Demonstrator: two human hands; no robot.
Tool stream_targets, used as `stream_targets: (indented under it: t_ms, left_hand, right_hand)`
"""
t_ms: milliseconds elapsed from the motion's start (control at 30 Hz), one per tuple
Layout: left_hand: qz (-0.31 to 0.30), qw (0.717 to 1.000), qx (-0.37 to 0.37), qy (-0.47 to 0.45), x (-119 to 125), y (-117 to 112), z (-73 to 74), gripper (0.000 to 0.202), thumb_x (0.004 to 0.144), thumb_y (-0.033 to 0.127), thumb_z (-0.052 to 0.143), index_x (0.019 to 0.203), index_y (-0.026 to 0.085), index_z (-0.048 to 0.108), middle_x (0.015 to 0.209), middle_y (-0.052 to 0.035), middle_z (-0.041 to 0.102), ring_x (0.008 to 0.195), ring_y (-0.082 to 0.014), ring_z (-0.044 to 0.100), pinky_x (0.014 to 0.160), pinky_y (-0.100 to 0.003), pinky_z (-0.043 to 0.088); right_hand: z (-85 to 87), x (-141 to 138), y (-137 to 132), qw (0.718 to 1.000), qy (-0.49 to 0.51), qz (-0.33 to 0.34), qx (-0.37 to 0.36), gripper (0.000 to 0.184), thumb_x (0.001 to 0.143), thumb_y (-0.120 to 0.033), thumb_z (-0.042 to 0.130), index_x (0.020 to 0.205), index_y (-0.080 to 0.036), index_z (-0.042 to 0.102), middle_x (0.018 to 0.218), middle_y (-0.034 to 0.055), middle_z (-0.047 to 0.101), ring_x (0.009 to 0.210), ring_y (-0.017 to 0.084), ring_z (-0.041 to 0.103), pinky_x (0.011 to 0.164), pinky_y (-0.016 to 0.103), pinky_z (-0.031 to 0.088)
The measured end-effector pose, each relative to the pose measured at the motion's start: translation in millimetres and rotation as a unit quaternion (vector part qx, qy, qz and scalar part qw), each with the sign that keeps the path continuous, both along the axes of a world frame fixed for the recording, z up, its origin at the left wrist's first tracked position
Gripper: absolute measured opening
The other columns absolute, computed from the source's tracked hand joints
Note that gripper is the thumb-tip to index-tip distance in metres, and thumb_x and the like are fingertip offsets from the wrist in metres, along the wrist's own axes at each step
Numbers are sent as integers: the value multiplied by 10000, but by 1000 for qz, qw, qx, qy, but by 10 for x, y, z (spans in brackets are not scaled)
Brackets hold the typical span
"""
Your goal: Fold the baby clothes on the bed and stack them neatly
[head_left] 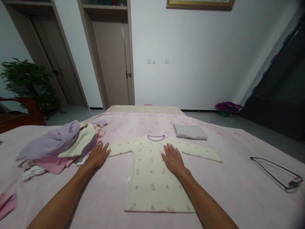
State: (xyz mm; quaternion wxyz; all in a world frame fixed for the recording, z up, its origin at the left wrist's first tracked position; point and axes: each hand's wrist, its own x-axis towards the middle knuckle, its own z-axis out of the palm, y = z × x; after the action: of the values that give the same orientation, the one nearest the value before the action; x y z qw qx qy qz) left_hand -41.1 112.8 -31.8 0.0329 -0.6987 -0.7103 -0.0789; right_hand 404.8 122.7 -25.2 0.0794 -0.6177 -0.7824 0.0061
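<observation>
A cream long-sleeved child's shirt point(150, 178) with small printed motifs and a purple neckband lies spread flat, its neck pointing away from me. My left hand point(98, 155) rests at the cuff of the left-lying sleeve, fingers stretched out. Flat on the upper chest, towards the right side, lies my right hand point(173, 158), its fingers extended. Neither hand grips anything. Part of the shirt's right edge is hidden under my right forearm. A small white label sticks out from the left side seam.
A heap of clothes point(54, 143) in lilac, cream and pink lies left of the shirt. A folded grey cloth point(190, 131) sits beyond the right sleeve. Far right is a black wire hanger point(274, 171). Pink fabric point(6, 205) lies at the left edge. A pink patterned sheet point(228, 184) covers the surface.
</observation>
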Motion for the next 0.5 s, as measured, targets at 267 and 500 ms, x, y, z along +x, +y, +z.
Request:
stream_targets:
  t_ms: [267,500]
  left_hand:
    - [50,996,-70,28,24,20,207,541,972,451,356,1411,161,480,1497,-186,447,1352,-342,425,1072,-476,336]
    - [134,986,-99,-24,-62,113,538,311,835,356,493,975,135,663,1037,-155,698,934,-295,656,779,-357,481]
  right_hand:
    - [6,10,-18,1000,17,-5,6,609,1011,-445,287,1523,-125,363,1614,143,256,1505,271,162,1201,462,75]
    - [18,18,-48,999,37,-3,21,580,1002,-409,334,1500,-121,410,1595,144,308,1490,286,215,1201,462,98]
